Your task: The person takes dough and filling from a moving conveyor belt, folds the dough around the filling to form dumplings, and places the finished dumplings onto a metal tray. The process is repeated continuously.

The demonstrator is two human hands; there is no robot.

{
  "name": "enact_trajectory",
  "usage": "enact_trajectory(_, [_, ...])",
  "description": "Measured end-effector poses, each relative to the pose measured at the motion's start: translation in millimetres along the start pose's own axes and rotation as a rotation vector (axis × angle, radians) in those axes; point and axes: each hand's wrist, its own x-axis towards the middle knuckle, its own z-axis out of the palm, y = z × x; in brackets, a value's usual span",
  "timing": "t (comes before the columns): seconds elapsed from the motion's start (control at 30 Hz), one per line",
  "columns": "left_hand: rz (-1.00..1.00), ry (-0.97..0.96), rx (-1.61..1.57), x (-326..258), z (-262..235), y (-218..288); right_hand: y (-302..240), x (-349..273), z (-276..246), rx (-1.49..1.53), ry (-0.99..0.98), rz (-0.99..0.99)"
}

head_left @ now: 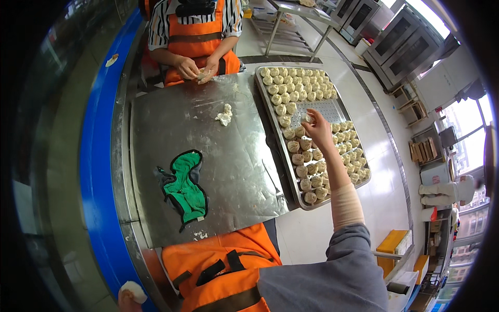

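My right hand [318, 130] reaches over a large metal tray [328, 110], fingertips closed round a small pleated bun [305, 119]. It hovers at the bare perforated strip between rows of similar buns [306, 171]. Down at the lower left, beside the blue edge, my left hand [126, 302] grips a pale round dough wrapper [136, 291]; part of that hand is cut off by the dark rim. Across the steel table [156, 119], a co-worker in an orange apron pinches a small piece of dough [201, 74] with both hands.
A green cloth with black edging [188, 190] lies on the table, with a crumpled white dough lump [224, 115] farther back. A blue ledge [99, 171] runs along the left, carrying a dough scrap [112, 60]. Ovens [405, 49] and a steel rack [283, 26] stand beyond.
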Motion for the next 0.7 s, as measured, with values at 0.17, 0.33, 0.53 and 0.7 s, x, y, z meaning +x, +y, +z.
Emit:
enact_trajectory(0.17, [0.156, -0.287, -0.047, 45.3, 84.9, -20.1, 23.6, 34.5, 15.2, -0.187, -0.079, -0.055])
enact_trajectory(0.33, [-0.002, -0.42, -0.169, 42.2, 192.6, -6.1, 42.5, 45.0, 27.9, -0.297, -0.127, -0.084])
enact_trajectory(0.53, [-0.234, -0.433, -0.31, 48.2, 257.3, -9.4, 42.3, 56.4, 37.6, -0.276, -0.217, -0.008])
enact_trajectory(0.7, [-0.256, -0.656, -0.517, 67.6, 299.2, -14.0, 18.8, 43.1, 15.6, -0.464, -0.143, -0.113])
